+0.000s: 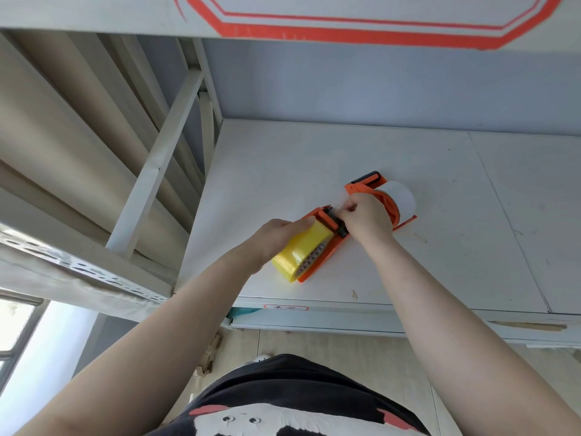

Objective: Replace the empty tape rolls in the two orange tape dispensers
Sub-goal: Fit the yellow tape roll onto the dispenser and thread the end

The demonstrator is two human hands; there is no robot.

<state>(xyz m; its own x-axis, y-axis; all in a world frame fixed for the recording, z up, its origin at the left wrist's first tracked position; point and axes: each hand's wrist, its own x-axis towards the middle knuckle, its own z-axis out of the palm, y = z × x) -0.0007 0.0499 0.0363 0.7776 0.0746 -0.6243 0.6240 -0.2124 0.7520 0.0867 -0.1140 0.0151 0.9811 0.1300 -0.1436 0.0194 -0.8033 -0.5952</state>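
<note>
Near dispenser (327, 243) lies on the surface (440, 247), long axis running lower-left to upper-right. Yellow roll (298, 251) is gripped by the left hand (279, 237); right hand (366, 215) fingers (345, 210) are pinched at its roller end, presumably on the tape end. Second dispenser (382, 196) sits just beyond.

Surface: a white shelf board (440, 184) with scuffs and faint marks, a seam running down its right part.
Front edge: a small red-bordered label (286, 307) stuck on it.
Lying on it: 2 orange tape dispensers.
Near dispenser (323, 253): flat on its side, carrying a yellow tape roll (295, 256).
Far dispenser (377, 190): just beyond, carrying a white tape roll (402, 196).
</note>
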